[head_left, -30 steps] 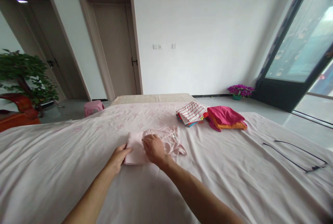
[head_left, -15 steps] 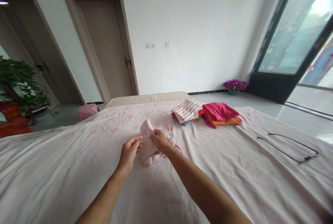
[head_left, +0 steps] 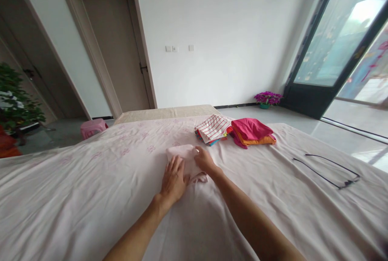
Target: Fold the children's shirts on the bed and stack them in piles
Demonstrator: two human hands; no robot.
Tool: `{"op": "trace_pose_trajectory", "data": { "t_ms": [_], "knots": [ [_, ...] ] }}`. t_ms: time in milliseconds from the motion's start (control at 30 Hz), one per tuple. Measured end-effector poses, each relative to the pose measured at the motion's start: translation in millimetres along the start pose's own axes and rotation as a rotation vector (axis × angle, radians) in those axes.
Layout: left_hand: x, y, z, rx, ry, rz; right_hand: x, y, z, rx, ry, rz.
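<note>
A pale pink folded garment (head_left: 189, 164) lies on the pink sheet in front of me; its exact kind does not show. My left hand (head_left: 175, 178) rests flat on the garment's left side, with its fingers stretched out. At the garment's far right corner, my right hand (head_left: 203, 160) has its fingers curled and pinched on the cloth. A crumpled edge of the garment pokes out at its near right side.
Beyond my hands sits a stack of folded cloths (head_left: 214, 128) with a red-striped white one on top. To its right is a magenta and orange folded pile (head_left: 253, 131). Black-framed glasses (head_left: 345, 183) lie on the sheet (head_left: 100, 196) at right.
The garment has gone from partly raised and loose-ended to folded flat. My left hand has come down onto it, and my right hand has shifted to its right corner.
</note>
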State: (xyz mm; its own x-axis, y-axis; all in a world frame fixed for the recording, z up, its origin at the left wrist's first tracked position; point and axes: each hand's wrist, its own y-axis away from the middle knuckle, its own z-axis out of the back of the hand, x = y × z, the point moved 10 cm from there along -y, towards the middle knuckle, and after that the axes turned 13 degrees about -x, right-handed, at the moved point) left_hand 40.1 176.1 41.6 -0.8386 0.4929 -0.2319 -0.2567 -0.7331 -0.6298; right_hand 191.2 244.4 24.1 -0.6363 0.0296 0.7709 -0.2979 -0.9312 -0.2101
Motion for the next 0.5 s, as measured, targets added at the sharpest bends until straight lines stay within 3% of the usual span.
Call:
{"op": "trace_pose_trajectory", "data": {
  "t_ms": [100,233,367,500],
  "knots": [
    [-5,11,-13,0.043,-0.089,-0.041,21,5,8,-0.068,0.337,0.237],
    [2,20,-17,0.066,-0.151,-0.067,40,27,-16,0.028,0.460,0.505],
    [7,27,-14,0.072,-0.143,-0.117,22,38,-39,0.139,0.500,0.565],
    [7,30,-13,0.064,-0.099,-0.152,10,35,-41,0.148,0.506,0.562]
  ]
}}
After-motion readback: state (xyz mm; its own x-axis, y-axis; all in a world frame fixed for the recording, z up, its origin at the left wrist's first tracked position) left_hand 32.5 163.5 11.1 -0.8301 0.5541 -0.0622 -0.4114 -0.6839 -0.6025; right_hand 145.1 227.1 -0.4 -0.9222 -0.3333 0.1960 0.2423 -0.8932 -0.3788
